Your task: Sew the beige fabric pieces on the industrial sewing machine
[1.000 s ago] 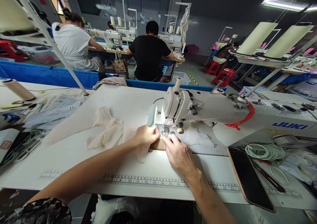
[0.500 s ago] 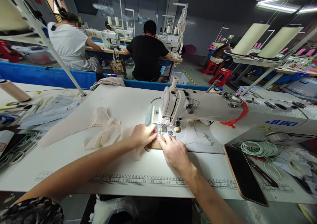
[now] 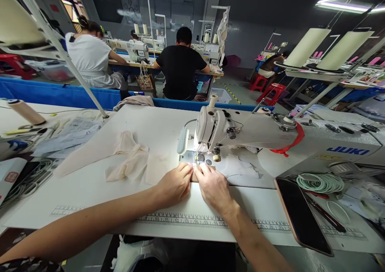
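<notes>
My left hand (image 3: pixel 177 185) is closed in a pinch just in front of the sewing machine's (image 3: pixel 207 129) presser foot. Its fingertips hold the edge of a pale, thin fabric piece (image 3: pixel 157 168) that spreads out to the left. Close beside it, my right hand (image 3: pixel 213 186) has its thumb and fingers pressed together on the same small edge, most of which the fingers hide. A brown patch (image 3: pixel 195 178) shows between the two hands. The needle area (image 3: pixel 199 158) lies right beyond the fingertips, lit by the machine lamp.
Crumpled sheer fabric (image 3: pixel 128 156) lies on the left of the table. A phone (image 3: pixel 302 216), a coil of green cord (image 3: pixel 320 182) and tweezers (image 3: pixel 326 214) are on the right. Papers (image 3: pixel 67 138) and a thread cone (image 3: pixel 26 111) sit far left. Two people work at machines ahead.
My left hand has drawn back from beside the needle plate toward me, its fingers now curled together. The right hand stays nearly in place. The view has shifted slightly.
</notes>
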Tool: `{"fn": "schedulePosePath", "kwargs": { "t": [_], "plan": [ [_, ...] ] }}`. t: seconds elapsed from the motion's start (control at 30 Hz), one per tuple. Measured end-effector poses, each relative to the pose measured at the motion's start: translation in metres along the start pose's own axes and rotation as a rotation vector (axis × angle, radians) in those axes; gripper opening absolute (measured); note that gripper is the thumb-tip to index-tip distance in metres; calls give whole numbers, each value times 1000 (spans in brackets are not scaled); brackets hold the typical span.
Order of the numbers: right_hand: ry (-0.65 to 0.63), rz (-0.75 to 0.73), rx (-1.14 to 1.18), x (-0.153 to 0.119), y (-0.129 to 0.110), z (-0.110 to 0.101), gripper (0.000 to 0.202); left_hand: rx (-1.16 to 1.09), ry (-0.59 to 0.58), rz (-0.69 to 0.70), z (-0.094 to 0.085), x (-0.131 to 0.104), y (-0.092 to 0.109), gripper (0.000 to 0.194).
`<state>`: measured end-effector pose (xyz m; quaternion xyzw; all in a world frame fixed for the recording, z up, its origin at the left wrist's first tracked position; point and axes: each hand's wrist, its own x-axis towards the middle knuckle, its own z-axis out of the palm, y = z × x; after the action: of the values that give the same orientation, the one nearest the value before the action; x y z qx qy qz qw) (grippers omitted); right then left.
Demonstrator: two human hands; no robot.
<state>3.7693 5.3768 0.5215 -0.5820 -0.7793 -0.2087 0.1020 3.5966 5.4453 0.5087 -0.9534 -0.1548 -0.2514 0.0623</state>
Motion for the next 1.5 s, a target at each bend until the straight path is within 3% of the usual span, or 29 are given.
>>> {"fn": "schedulePosePath", "kwargs": {
  "t": [0.23,0.47,0.9,1.1,1.2,1.4,1.5],
  "plan": [
    [164,191,35,-1,14,6,44,78,-48,31,6,7,-10,32],
    [140,198,57,0,17,8,42,84,-82,56,5,14,-19,31],
    [104,214,105,-6,14,4,37,-16,-34,42,14,15,-26,31],
    [27,400,250,1,27,5,26,-57,-15,53,14,15,-28,32],
    [-1,487,344,12,39,5,30,-70,-18,56,12,16,-29,30],
    [65,520,543,26,51,8,38,-24,-39,59,10,17,-29,30],
    [73,552,518,23,50,9,39,-26,-36,57,9,16,-27,30]
  ]
}}
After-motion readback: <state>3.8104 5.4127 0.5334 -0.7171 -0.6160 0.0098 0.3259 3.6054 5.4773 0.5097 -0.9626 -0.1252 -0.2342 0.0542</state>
